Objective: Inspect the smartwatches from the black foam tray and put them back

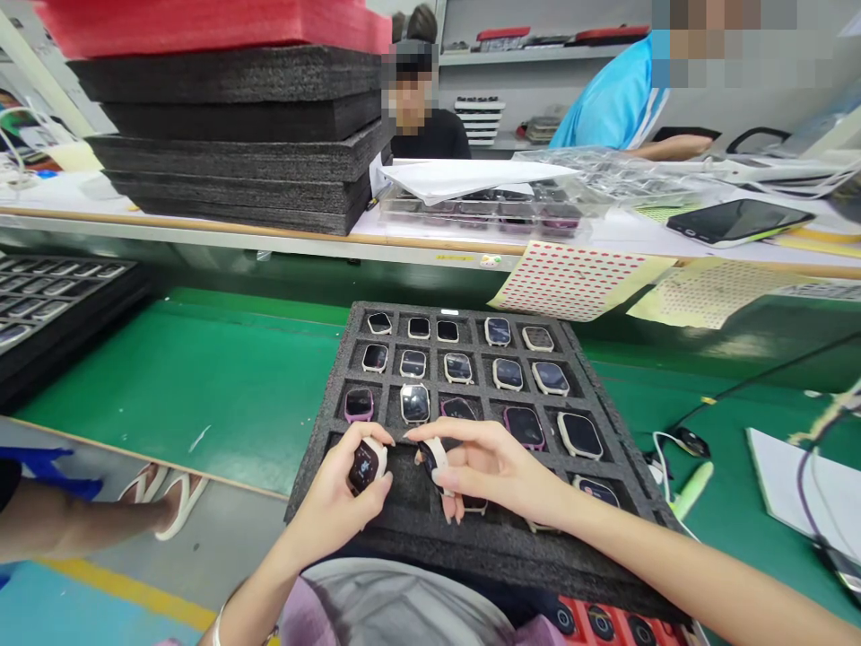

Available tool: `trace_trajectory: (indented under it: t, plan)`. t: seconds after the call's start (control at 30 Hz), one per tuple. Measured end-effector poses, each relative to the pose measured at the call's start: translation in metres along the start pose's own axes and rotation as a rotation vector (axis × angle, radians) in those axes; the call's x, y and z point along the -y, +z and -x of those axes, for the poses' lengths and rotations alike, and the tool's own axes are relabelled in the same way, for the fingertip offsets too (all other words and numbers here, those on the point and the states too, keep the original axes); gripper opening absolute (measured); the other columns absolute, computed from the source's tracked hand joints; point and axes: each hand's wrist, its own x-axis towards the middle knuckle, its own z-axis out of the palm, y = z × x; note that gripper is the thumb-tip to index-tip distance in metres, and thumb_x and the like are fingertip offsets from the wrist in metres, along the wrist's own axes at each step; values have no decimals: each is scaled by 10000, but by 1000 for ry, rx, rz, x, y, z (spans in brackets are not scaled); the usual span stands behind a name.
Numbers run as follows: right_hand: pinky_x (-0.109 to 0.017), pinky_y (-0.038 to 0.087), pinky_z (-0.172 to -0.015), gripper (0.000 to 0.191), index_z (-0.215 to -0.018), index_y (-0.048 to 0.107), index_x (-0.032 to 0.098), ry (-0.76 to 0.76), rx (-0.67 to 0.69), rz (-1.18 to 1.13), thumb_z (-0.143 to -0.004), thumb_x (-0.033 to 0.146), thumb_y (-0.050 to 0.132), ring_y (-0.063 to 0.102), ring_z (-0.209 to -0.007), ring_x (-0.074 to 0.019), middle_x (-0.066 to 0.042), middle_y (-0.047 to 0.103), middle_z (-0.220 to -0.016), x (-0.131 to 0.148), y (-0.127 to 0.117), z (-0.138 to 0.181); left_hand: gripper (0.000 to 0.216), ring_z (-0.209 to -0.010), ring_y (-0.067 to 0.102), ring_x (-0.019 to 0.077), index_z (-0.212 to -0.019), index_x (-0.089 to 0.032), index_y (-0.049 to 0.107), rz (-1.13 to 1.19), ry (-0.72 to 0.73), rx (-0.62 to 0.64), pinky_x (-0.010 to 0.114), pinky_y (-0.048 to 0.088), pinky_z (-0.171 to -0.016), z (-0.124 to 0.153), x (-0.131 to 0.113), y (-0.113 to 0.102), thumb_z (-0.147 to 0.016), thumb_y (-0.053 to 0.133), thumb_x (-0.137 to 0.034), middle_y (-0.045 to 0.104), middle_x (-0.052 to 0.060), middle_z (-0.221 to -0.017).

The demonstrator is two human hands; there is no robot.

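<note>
My left hand (340, 489) is closed round a white-cased smartwatch (367, 465), its dark screen lit with a small figure. Gripped between the thumb and fingers of my right hand (494, 462) is a second white-cased smartwatch (439, 462), turned edge-on. Both watches are held above the near part of a black foam tray (396, 529), whose square pockets hold several strapless watch bodies, such as a white one (579, 435) and a purple one (523, 427). My right hand and forearm hide some of the nearest pockets.
Behind the tray runs a shelf edge with a tall stack of black foam trays (256, 161), clear plastic trays (484, 211) and a phone (740, 220). Dotted sticker sheets (578, 278) hang from it. Another watch tray (60, 296) is at left. Cables lie at right. Two people are opposite.
</note>
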Motion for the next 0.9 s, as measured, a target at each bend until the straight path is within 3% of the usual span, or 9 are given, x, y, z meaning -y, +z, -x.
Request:
trace_trajectory:
  t: [0.67, 0.77, 0.9]
  plan:
    - [-221, 507, -571, 447, -1260, 527, 123, 15, -30, 13, -852, 264, 642, 645, -564, -119, 1, 634, -645, 4, 1, 1, 248, -401, 359, 25, -1053, -214, 481, 34, 33, -61, 153, 304, -378, -1, 8, 0, -820, 545, -160, 433, -65, -695]
    - [-229, 520, -576, 437, -1254, 526, 132, 11, -9, -27, -856, 277, 634, 655, -582, -122, -20, 639, -754, 4, 0, -1, 301, -411, 392, 24, -1118, -230, 463, 89, 33, -67, 148, 356, -385, -2, 8, 1, -834, 555, -192, 439, -58, -727]
    - [-259, 542, -569, 520, -1311, 438, 172, -19, 6, -137, -845, 297, 634, 677, -669, -158, -76, 612, -999, 0, 0, -6, 494, -493, 477, 66, -1287, -250, 374, 295, 14, 15, 154, 424, -389, -6, 9, 1, -837, 579, -249, 483, -27, -768]
